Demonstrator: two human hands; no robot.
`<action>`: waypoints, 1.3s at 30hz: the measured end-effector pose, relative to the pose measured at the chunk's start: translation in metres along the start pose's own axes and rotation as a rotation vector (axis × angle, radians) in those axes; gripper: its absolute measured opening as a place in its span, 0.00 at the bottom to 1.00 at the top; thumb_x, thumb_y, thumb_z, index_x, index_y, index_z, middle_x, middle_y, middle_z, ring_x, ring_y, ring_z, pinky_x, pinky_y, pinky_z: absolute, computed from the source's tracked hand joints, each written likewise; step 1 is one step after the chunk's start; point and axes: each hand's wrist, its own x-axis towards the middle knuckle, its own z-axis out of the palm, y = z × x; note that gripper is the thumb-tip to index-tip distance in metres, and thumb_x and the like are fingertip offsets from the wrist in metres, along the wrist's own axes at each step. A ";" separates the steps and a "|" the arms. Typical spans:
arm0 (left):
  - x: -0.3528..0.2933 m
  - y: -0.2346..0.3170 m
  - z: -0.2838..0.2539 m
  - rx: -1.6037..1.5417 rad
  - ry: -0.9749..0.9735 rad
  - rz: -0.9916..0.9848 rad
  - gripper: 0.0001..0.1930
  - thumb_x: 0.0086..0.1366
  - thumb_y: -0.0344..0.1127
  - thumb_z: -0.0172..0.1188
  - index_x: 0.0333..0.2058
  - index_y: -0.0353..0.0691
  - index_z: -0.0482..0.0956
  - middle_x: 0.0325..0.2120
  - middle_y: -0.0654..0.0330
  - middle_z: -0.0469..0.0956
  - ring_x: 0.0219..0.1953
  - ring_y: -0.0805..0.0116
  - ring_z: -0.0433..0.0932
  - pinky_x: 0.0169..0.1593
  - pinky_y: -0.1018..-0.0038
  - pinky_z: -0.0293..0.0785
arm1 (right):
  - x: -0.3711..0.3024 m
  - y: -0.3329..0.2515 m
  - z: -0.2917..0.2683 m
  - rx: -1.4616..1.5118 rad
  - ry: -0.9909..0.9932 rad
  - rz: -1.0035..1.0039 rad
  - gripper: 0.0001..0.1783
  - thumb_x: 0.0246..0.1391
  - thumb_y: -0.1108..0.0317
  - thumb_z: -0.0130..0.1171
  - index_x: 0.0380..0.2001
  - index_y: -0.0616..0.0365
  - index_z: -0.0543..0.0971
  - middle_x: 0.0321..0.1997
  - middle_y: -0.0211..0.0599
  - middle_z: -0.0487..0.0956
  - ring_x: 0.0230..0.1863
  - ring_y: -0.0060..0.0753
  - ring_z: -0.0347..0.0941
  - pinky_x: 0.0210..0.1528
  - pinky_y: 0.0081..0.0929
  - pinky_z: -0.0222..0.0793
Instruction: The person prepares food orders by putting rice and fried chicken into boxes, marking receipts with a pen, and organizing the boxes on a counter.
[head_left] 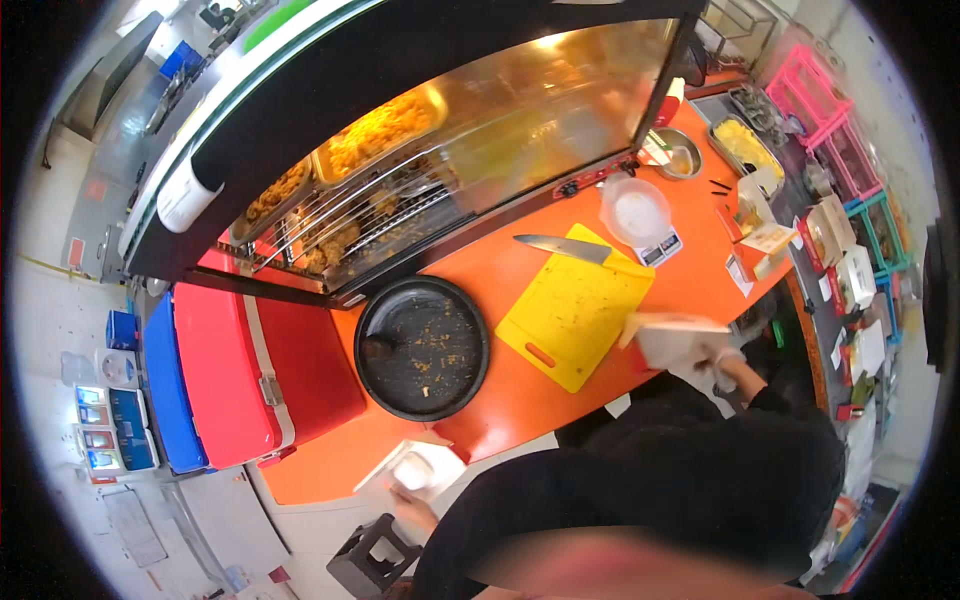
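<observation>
At the table's front left edge, my left hand point(412, 508) grips an open white takeaway box point(452, 467) from below. A rounded white thing point(412, 470) sits inside it; its kind is unclear. My right hand point(728, 364) is by the front right edge, its fingers closed on a pale, open takeaway box point(680, 342) that is smeared by motion. That box is close to the right corner of a yellow cutting board point(575, 320) strewn with crumbs. A knife point(565, 247) lies across the board's far end. Left of the board is a round black pan point(425, 360) with crumbs in it.
A lit glass display warmer point(480, 150) with trays of fried food stands along the back. A red cooler box point(250, 370) is on the left. Back right are a scale point(660, 246) with a clear bowl point(637, 212) and a metal bowl point(680, 155). Several boxes line the right-hand counter.
</observation>
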 end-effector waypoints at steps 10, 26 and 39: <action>-0.169 0.269 0.117 -0.209 -0.386 -0.233 0.22 0.73 0.44 0.54 0.56 0.33 0.75 0.48 0.41 0.80 0.50 0.43 0.79 0.53 0.58 0.74 | 0.134 0.157 -0.171 -0.073 0.253 0.049 0.14 0.60 0.67 0.51 0.43 0.61 0.81 0.41 0.45 0.85 0.40 0.41 0.82 0.42 0.37 0.78; -0.337 0.606 0.350 -0.031 -0.984 0.026 0.23 0.71 0.43 0.55 0.60 0.38 0.72 0.45 0.44 0.81 0.47 0.48 0.80 0.52 0.60 0.75 | 0.143 0.021 -0.263 0.196 -0.276 -0.073 0.20 0.60 0.55 0.56 0.42 0.64 0.80 0.39 0.37 0.80 0.36 0.31 0.76 0.40 0.27 0.73; 0.128 0.885 0.282 -0.104 0.156 1.390 0.22 0.61 0.36 0.57 0.55 0.41 0.74 0.59 0.53 0.72 0.67 0.53 0.64 0.71 0.51 0.56 | 0.028 -0.154 -0.306 0.216 0.535 -0.273 0.14 0.67 0.63 0.53 0.49 0.57 0.80 0.28 0.28 0.77 0.31 0.18 0.74 0.30 0.17 0.67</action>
